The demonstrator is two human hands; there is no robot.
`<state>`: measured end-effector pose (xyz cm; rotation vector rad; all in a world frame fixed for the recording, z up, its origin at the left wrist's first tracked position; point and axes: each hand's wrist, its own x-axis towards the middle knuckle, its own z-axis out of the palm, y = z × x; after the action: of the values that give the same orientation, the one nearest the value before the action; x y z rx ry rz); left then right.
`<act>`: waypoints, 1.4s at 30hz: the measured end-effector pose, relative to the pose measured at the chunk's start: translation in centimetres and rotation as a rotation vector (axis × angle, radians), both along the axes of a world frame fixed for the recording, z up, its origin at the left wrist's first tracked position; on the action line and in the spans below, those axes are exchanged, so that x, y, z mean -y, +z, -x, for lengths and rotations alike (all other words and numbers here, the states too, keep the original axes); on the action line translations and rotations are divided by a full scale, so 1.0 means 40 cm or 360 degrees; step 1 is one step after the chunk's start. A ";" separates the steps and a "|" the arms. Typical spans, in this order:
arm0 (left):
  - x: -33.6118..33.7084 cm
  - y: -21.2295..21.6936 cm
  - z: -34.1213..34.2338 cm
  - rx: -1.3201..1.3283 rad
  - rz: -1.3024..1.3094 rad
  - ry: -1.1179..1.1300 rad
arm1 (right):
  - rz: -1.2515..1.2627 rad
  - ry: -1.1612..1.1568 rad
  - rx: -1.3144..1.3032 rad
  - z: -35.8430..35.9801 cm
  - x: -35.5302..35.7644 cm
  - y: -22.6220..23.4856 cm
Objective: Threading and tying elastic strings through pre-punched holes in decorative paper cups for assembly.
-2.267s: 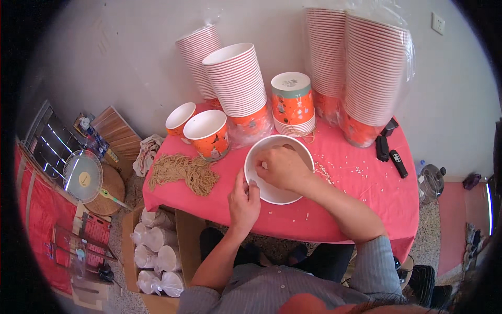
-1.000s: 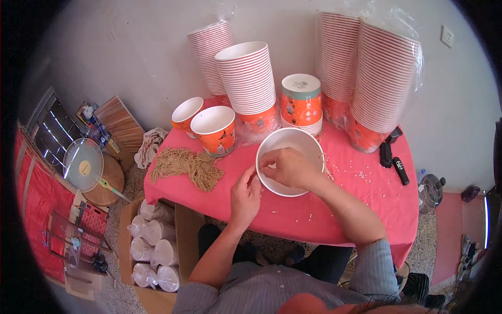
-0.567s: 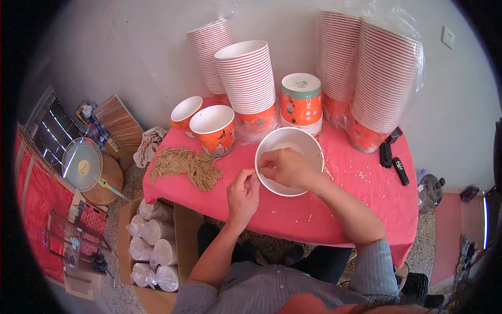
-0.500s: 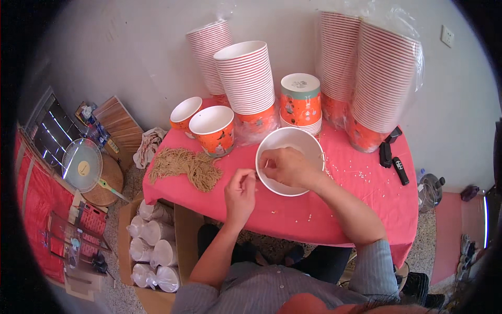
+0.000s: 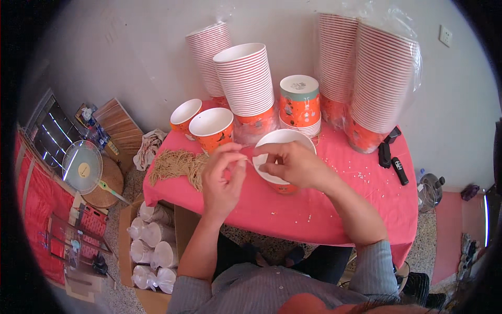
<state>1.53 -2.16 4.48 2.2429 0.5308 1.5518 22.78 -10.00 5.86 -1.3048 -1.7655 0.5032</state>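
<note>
Both forearms come up from the lower edge and meet over the front of the desk [image 5: 293, 220], which is draped in a pink cloth. The left hand [image 5: 222, 180] is raised just left of the bowl [image 5: 285, 144], its fingers curled and pinched toward the thumb on a thin pink strip that runs across to the right hand; what the strip is cannot be told. The right hand [image 5: 293, 165] lies over the near rim of the bowl, fingers bent and pinching at the same spot, so it is the nearer of the two. The bowl stands upright straight ahead of the hands, white inside and orange with a dark print outside, its near side hidden by the right hand. Left of it lies a heap of tan strings [image 5: 178, 165]; behind it stand two open cups [image 5: 212, 125], a lidded tub [image 5: 299, 104] and tall stacks [image 5: 246, 78] against the wall.
</note>
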 end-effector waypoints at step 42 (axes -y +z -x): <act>-0.039 -0.027 -0.045 -0.0441 0.1537 -0.0811 | -0.0372 -0.0602 0.0163 -0.074 -0.030 -0.015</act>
<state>3.31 -0.60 3.39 1.6209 0.5563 0.5295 25.73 -8.80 5.25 -1.4690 -1.5521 0.0180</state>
